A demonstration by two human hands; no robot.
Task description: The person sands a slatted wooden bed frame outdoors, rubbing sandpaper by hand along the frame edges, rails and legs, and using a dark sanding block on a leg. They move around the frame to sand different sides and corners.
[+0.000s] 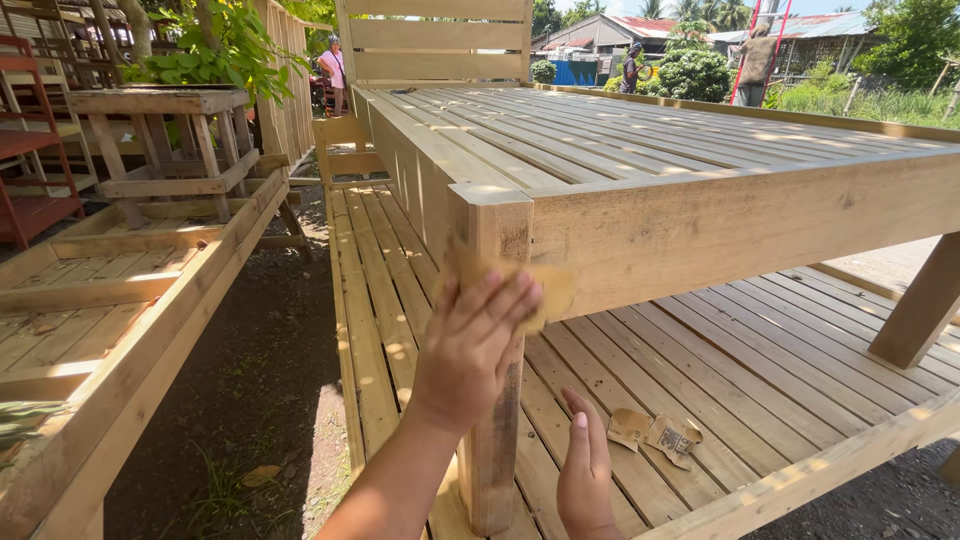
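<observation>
Two bare hands work at the corner post [495,340] of a raw wooden bed frame [700,215], the post serving as reference for all else. The left hand [470,350] lies flat against the upper part of the post, fingers [505,300] spread and slightly curled, pressing a tan sheet of sandpaper [550,285] onto the wood; the sheet shows above and to the right of the fingertips, wrapping the corner where the post meets the side rail [740,225]. The right hand [585,470] rests low against the right side of the post, fingers straight and together, holding nothing. One crumpled scrap of used sandpaper [655,435] lies on the lower slatted platform [760,370], just right of the post and near the right hand. The slatted top of the frame [620,125] runs back from the post to a plank headboard [435,40]. Left of the post: bare dark soil [250,390], then a second slatted frame [90,310] lying low, with a small wooden stand [165,140] beyond it under green leaves [215,45]. Far behind the post, three people stand in the distance among shrubs and tin roofs.
</observation>
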